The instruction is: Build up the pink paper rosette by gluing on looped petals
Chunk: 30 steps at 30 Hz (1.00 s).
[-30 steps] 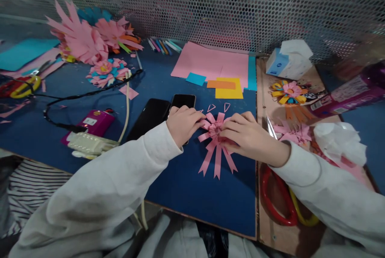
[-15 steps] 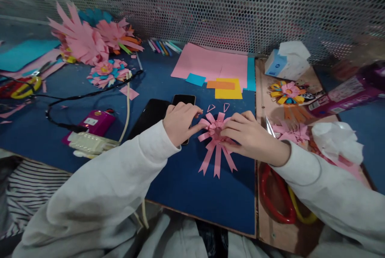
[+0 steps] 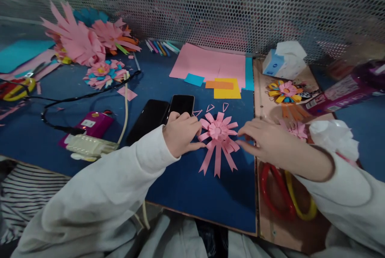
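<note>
A pink paper flower rosette [image 3: 218, 131] lies on the blue tabletop, its layered petals spread and several notched tails pointing toward me. My left hand [image 3: 184, 134] is at its left side, thumb stretched out near a lower left petal; I cannot tell if it touches. Thumb and fingers are apart and nothing is held. My right hand [image 3: 266, 139] hovers just right of the petals, open with its fingertips apart. Small pink folded paper loops [image 3: 225, 107] lie beyond the flower. Two black phones [image 3: 148, 119] lie left of it, one partly behind my left hand.
Pink paper sheets [image 3: 210, 63] and smaller yellow paper [image 3: 227, 93] lie at the back. At right are a tissue box [image 3: 284, 63], large scissors [image 3: 276, 194], a purple bottle [image 3: 345, 89] and another paper flower [image 3: 288, 91]. Cables and a purple device [image 3: 93, 125] occupy the left.
My right hand has let go of the rosette and moved right, away from it. My left hand has drawn slightly down beside the petals, uncovering the flower and another small loop.
</note>
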Each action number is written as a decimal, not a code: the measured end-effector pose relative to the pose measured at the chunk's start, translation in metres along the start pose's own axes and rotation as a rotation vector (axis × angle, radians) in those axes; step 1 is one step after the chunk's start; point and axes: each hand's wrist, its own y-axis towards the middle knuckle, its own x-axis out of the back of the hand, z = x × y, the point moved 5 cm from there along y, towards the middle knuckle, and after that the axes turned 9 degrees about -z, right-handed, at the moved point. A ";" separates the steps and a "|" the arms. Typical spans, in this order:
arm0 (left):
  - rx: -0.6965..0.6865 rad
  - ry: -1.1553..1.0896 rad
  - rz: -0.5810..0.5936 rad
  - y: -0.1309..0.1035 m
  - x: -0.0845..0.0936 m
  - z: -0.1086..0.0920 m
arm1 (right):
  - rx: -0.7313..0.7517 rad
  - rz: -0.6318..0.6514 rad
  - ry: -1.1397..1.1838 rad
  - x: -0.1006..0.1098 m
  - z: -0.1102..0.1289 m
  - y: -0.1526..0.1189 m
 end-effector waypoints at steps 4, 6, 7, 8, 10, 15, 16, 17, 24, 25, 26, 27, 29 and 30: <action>-0.003 -0.010 0.011 -0.001 -0.003 0.002 | -0.123 0.034 0.124 -0.012 0.007 -0.019; 0.002 -0.022 0.023 -0.001 -0.003 0.003 | -0.170 0.007 0.163 -0.015 0.010 -0.025; 0.006 -0.025 0.029 -0.001 -0.003 0.004 | -0.186 -0.003 0.178 -0.016 0.011 -0.026; 0.009 -0.028 0.037 0.000 -0.003 0.004 | -0.197 -0.010 0.189 -0.017 0.012 -0.028; 0.023 -0.031 0.059 0.002 -0.001 0.003 | -0.213 -0.018 0.199 -0.018 0.014 -0.029; 0.140 -0.007 0.148 0.006 0.004 0.000 | -0.209 -0.046 0.179 -0.019 0.017 -0.030; 0.151 -0.005 0.159 0.007 0.005 -0.001 | -0.204 -0.053 0.176 -0.019 0.017 -0.030; 0.152 -0.007 0.164 0.007 0.005 -0.001 | -0.201 -0.058 0.176 -0.018 0.017 -0.029; 0.085 -0.012 0.087 0.006 0.002 0.003 | -0.184 -0.124 0.191 -0.016 0.020 -0.026; 0.069 -0.011 0.076 0.006 0.002 0.003 | -0.182 -0.131 0.183 -0.017 0.020 -0.026; 0.054 -0.010 0.064 0.006 0.002 0.003 | -0.181 -0.136 0.173 -0.017 0.019 -0.026; 0.042 -0.008 0.055 0.006 0.002 0.003 | -0.179 -0.143 0.161 -0.018 0.019 -0.026; 0.039 -0.003 0.053 0.006 0.002 0.003 | -0.171 -0.154 0.143 -0.018 0.019 -0.025; 0.046 0.000 0.056 0.006 0.002 0.003 | -0.169 -0.158 0.138 -0.018 0.019 -0.025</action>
